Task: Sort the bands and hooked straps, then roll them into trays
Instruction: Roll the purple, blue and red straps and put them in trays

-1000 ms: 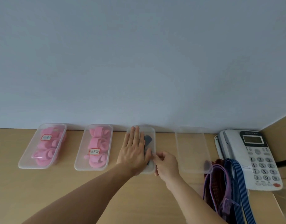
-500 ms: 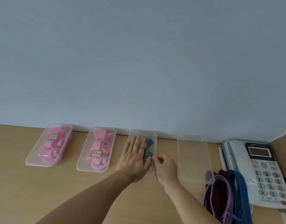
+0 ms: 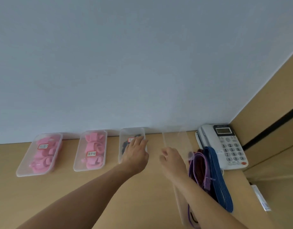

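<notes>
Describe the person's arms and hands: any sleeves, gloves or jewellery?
Both are bare. The left hand and right hand wear no gloves, and I see no ring, watch or bracelet, though the picture is slightly blurred. The forearms are uncovered to the frame's edge, so no sleeve shows.
</notes>
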`<action>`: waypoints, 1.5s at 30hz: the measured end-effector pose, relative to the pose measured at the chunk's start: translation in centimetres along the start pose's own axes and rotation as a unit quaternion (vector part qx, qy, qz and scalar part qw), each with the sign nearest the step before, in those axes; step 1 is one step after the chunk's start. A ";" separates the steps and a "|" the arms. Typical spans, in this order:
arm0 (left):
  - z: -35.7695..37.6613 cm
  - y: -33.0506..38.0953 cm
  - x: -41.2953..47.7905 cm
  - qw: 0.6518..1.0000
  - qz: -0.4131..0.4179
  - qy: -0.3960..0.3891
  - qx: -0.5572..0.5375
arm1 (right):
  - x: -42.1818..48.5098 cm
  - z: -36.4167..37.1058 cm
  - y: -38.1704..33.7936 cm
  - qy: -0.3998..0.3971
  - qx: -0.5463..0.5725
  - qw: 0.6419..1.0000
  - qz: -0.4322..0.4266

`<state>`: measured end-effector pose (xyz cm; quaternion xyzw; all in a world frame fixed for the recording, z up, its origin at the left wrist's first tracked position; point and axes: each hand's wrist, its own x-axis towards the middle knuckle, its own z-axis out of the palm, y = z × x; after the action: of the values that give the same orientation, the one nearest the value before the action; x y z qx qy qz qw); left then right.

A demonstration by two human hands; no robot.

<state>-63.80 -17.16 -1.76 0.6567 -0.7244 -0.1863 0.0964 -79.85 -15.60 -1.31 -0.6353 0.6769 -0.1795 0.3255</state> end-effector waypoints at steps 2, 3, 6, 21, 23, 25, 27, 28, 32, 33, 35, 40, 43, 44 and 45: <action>0.4 1.5 -0.8 0.998 0.017 -0.025 -0.047 | -1.3 -1.9 0.8 0.040 0.003 0.999 0.003; 0.7 2.3 -1.1 0.997 0.026 -0.045 -0.063 | -2.0 -2.9 1.3 0.058 0.002 0.998 0.008; 1.8 5.1 -1.9 0.988 0.067 -0.110 -0.086 | -4.4 -5.4 3.2 0.112 -0.006 0.993 0.031; 3.4 11.2 -5.6 0.974 0.033 -0.196 -0.113 | -7.6 -8.2 11.0 -0.010 -0.138 0.982 0.129; 3.7 12.3 -6.1 0.973 0.012 -0.192 -0.126 | -7.2 -7.9 11.6 -0.023 -0.142 0.984 0.107; 3.7 13.5 -6.5 0.974 -0.003 -0.184 -0.134 | -6.5 -8.0 12.0 -0.017 -0.136 0.986 0.094; 3.8 14.4 -6.8 0.975 -0.025 -0.169 -0.140 | -5.7 -8.1 12.1 -0.012 -0.132 0.987 0.091; 3.9 14.8 -6.9 0.975 -0.039 -0.162 -0.146 | -5.3 -8.1 12.2 -0.013 -0.129 0.988 0.089; 3.9 15.6 -7.5 0.972 -0.090 -0.140 -0.165 | -4.4 -7.6 13.1 -0.019 -0.097 0.992 0.080; 3.9 15.7 -7.5 0.971 -0.099 -0.136 -0.168 | -4.3 -7.6 13.4 -0.019 -0.088 0.993 0.077; 3.9 16.1 -7.6 0.971 -0.112 -0.126 -0.172 | -4.3 -8.0 13.5 -0.015 -0.077 0.995 0.062; 3.0 18.1 -7.2 0.970 -0.109 -0.091 -0.197 | -3.9 -11.3 12.5 0.027 -0.087 0.996 0.003; 2.0 19.8 -6.6 0.963 -0.101 -0.068 -0.241 | -3.1 -13.8 11.2 0.040 0.022 0.999 -0.003; 1.7 20.3 -6.3 0.954 -0.103 -0.069 -0.272 | -2.9 -14.6 10.6 0.046 0.062 0.997 -0.006; 1.4 20.8 -6.2 0.945 -0.103 -0.074 -0.301 | -2.7 -15.2 10.1 0.051 0.101 0.994 -0.007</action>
<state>-82.58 -9.43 5.87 0.6527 -0.5677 -0.4527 0.2162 -97.52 -14.27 3.65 -0.5941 0.6664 -0.2811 0.3519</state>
